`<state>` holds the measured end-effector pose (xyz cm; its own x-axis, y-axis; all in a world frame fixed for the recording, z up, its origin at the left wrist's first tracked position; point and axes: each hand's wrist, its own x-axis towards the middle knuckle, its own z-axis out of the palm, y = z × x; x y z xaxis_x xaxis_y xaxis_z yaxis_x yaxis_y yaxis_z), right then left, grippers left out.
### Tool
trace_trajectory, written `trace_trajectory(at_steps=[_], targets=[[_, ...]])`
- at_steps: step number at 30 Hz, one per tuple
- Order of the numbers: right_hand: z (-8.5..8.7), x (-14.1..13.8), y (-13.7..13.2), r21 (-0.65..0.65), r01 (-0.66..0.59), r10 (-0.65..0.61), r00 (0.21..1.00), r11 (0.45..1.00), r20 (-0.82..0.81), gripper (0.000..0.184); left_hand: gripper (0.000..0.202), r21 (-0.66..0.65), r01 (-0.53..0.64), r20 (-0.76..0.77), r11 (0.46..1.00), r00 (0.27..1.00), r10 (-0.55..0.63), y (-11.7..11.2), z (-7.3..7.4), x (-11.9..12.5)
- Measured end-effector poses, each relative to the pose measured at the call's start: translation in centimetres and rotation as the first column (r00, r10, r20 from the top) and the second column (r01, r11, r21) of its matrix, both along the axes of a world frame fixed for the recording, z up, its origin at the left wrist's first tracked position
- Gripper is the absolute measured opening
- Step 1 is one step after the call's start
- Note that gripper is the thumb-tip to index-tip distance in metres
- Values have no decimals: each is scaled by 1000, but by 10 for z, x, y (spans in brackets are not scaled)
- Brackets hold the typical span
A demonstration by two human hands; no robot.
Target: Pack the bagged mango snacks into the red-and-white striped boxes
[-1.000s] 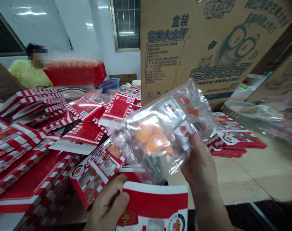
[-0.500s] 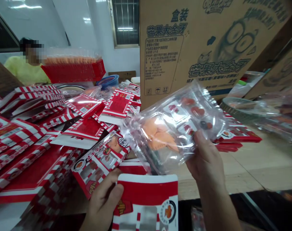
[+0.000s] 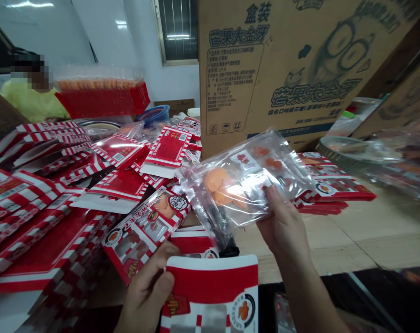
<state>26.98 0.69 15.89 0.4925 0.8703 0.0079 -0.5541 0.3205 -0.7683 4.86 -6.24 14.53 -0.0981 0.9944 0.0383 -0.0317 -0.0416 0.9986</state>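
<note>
clutching a clear plastic bag (image 3: 240, 185) in the right hand (image 3: 284, 226), left hand (image 3: 145, 296) grasping a red-and-white card (image 3: 210, 291)

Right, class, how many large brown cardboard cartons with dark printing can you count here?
2. One large brown cardboard carton stands straight ahead, behind the clear plastic bag in the right hand; a second carton sits at the right edge, partly cut off. Others may be hidden.
</note>
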Motion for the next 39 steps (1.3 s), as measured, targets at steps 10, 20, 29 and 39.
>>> trace_trajectory(at_steps=[10,20,29,39], targets=[[0,19,-20,-115,-489,497,797,865,344,21,18,434,-22,-369,901,908,199,4,-27,-21],[13,15,-18,-50,-596,544,692,801,475,31,36,398,288,-226,871,951,-212,15,-8,-21],[26,16,22,107,-179,59,730,978,681,46,43,203,119,-47,972,993,-112,8,-15,-6],[0,22,-3,-33,-384,306,679,923,668,19,32,235,-98,-136,967,982,132,6,-30,-12]])
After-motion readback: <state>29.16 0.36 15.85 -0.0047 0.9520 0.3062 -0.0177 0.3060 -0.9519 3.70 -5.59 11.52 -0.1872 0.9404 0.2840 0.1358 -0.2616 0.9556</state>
